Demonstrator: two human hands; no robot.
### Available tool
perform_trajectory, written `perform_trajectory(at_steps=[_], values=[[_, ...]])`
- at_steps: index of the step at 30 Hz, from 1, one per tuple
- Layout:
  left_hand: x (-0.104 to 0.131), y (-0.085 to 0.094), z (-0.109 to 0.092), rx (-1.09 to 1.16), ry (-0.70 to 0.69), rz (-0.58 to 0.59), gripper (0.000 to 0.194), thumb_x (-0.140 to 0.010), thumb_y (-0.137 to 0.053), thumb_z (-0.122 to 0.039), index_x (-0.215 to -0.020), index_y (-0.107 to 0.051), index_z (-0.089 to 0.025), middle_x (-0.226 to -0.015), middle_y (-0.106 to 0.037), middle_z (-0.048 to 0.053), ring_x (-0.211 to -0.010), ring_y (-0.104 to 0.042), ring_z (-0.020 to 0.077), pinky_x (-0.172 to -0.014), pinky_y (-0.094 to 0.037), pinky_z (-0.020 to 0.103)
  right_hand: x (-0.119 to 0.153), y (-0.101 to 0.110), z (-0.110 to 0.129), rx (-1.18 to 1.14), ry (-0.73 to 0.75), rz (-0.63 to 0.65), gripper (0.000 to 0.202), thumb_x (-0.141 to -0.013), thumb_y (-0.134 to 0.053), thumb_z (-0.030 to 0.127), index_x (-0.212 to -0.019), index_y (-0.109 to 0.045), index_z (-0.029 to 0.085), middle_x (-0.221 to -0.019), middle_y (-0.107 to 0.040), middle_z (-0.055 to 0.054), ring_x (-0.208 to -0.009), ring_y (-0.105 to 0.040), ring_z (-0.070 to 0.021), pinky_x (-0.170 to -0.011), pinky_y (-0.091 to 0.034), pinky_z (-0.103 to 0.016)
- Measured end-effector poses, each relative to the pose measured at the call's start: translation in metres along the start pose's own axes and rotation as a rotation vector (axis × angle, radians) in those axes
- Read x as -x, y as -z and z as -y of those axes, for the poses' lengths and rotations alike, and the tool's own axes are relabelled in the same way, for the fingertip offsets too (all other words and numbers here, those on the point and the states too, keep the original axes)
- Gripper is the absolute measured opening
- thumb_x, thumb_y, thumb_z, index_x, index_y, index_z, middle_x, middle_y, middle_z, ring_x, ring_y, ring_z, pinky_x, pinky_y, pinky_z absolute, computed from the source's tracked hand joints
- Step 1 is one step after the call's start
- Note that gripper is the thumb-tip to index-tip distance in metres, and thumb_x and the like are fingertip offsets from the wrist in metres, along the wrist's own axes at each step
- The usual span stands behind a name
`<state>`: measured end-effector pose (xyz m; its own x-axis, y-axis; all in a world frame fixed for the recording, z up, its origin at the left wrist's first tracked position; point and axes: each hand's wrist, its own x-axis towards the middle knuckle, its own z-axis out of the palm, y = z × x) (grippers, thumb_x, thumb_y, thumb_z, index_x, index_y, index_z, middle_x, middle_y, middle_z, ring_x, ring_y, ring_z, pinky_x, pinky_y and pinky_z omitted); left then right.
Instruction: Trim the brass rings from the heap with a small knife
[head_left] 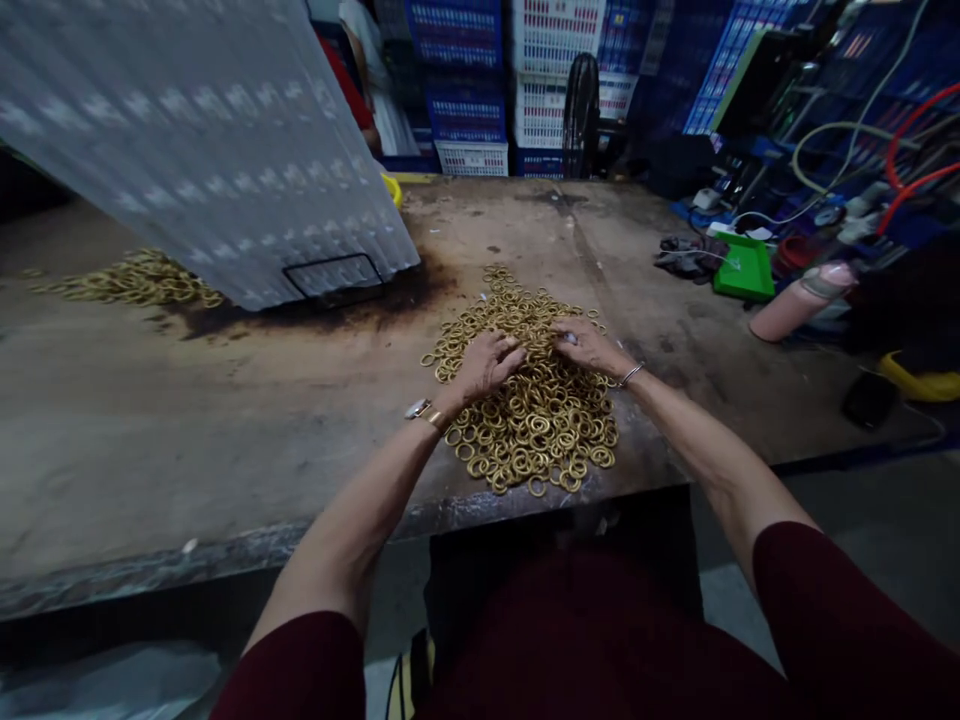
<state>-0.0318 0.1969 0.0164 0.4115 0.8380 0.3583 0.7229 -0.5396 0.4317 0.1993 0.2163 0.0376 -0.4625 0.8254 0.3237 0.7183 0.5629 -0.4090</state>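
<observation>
A heap of brass-coloured metal rings (pixel 544 420) lies on the worktable near its front edge. My left hand (pixel 489 365) rests on the left side of the heap, thumb apart from the fingers, with its fingertips among the rings. On the other side, my right hand (pixel 589 345) reaches into the heap with its fingers apart; its fingertips are partly hidden by rings. Neither hand shows a ring lifted off the pile. A small whitish spot shows at the right fingers, too small to name.
The worn wooden table (pixel 300 420) carries a tall grey corrugated panel (pixel 225 150) at left and a second pile of rings (pixel 142 278) beside it. At right are a green tray (pixel 742 267), a pink bottle (pixel 802 300) and hoses. Stacked crates (pixel 559 40) and a person stand behind.
</observation>
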Motion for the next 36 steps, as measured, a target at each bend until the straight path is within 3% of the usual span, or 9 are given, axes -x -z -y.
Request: perform_trajectory(at_steps=[4, 8, 11, 13, 17, 20, 25, 30, 36], values=[[0.031, 0.001, -0.020, -0.039, 0.115, -0.273, 0.035, -0.083, -0.052, -0.044, -0.102, -0.064, -0.017, -0.117, -0.056, 0.014, -0.115, -0.046, 0.0293, -0.098, -0.034, 0.047, 0.057, 0.017, 0.006, -0.174, -0.219, -0.219, 0.030, -0.082, -0.047, 0.026, -0.104, -0.064, 0.015, -0.097, -0.066, -0.006, -0.085, -0.056, -0.0159, -0.079, -0.043, -0.028], [0.086, -0.002, -0.055, 0.033, 0.082, -0.482, 0.028, -0.083, -0.054, -0.036, -0.104, -0.059, -0.019, -0.113, -0.057, 0.011, -0.111, -0.050, 0.0247, -0.096, -0.038, 0.043, 0.137, 0.024, 0.022, -0.237, -0.442, -0.267, 0.028, -0.081, -0.048, 0.034, -0.094, -0.065, 0.015, -0.069, -0.060, 0.000, -0.058, -0.049, -0.0105, -0.058, -0.038, -0.022], [0.134, -0.011, -0.090, 0.089, 0.009, -0.507, 0.020, -0.084, -0.053, -0.028, -0.102, -0.058, -0.020, -0.097, -0.060, 0.007, -0.096, -0.056, 0.0205, -0.088, -0.043, 0.039, 0.187, 0.017, 0.041, -0.227, -0.521, -0.260, 0.027, -0.079, -0.049, 0.035, -0.087, -0.065, 0.015, -0.066, -0.059, 0.000, -0.056, -0.049, -0.0106, -0.056, -0.037, -0.021], [0.160, -0.021, -0.112, 0.117, -0.040, -0.487, 0.018, -0.083, -0.055, -0.025, -0.100, -0.058, -0.020, -0.088, -0.061, 0.005, -0.088, -0.057, 0.0195, -0.083, -0.044, 0.037, 0.205, 0.009, 0.054, -0.209, -0.561, -0.252, 0.026, -0.079, -0.049, 0.036, -0.086, -0.064, 0.015, -0.067, -0.060, -0.001, -0.058, -0.051, -0.0113, -0.057, -0.038, -0.022], [0.183, -0.048, -0.143, 0.152, -0.190, -0.396, 0.015, -0.081, -0.057, -0.019, -0.096, -0.057, -0.020, -0.078, -0.060, 0.003, -0.074, -0.054, 0.0167, -0.072, -0.040, 0.033, 0.211, -0.010, 0.076, -0.083, -0.655, -0.169, 0.026, -0.081, -0.051, 0.038, -0.093, -0.063, 0.018, -0.071, -0.063, -0.001, -0.062, -0.056, -0.0140, -0.059, -0.038, -0.023], [0.176, -0.064, -0.153, 0.079, -0.235, -0.299, 0.013, -0.081, -0.058, -0.022, -0.093, -0.059, -0.018, -0.075, -0.060, 0.003, -0.072, -0.052, 0.0174, -0.071, -0.035, 0.034, 0.202, -0.018, 0.088, 0.102, -0.693, -0.073, 0.028, -0.084, -0.051, 0.040, -0.101, -0.061, 0.020, -0.080, -0.067, -0.004, -0.070, -0.060, -0.0169, -0.061, -0.036, -0.024], [0.157, -0.078, -0.158, -0.068, -0.176, -0.162, 0.004, -0.081, -0.058, -0.022, -0.079, -0.060, -0.019, -0.071, -0.058, 0.002, -0.072, -0.048, 0.0182, -0.070, -0.031, 0.034, 0.191, -0.022, 0.093, 0.227, -0.679, 0.033, 0.021, -0.087, -0.047, 0.032, -0.099, -0.061, 0.021, -0.085, -0.068, -0.006, -0.071, -0.061, -0.0164, -0.059, -0.032, -0.024], [0.148, -0.084, -0.155, -0.078, -0.134, -0.147, 0.011, -0.084, -0.052, -0.016, -0.077, -0.060, -0.020, -0.071, -0.059, 0.002, -0.073, -0.049, 0.0184, -0.070, -0.031, 0.035, 0.189, -0.029, 0.076, 0.137, -0.670, -0.068, 0.020, -0.084, -0.047, 0.028, -0.091, -0.064, 0.021, -0.070, -0.065, -0.004, -0.059, -0.056, -0.0150, -0.054, -0.030, -0.024], [0.144, -0.073, -0.154, 0.066, -0.087, -0.220, 0.012, -0.082, -0.052, -0.016, -0.090, -0.060, -0.020, -0.078, -0.063, 0.006, -0.075, -0.054, 0.0209, -0.071, -0.037, 0.038, 0.179, -0.028, 0.067, -0.326, -0.604, -0.327, 0.021, -0.076, -0.048, 0.035, -0.064, -0.057, 0.019, -0.054, -0.047, 0.003, -0.050, -0.040, -0.0100, -0.050, -0.032, -0.021]])
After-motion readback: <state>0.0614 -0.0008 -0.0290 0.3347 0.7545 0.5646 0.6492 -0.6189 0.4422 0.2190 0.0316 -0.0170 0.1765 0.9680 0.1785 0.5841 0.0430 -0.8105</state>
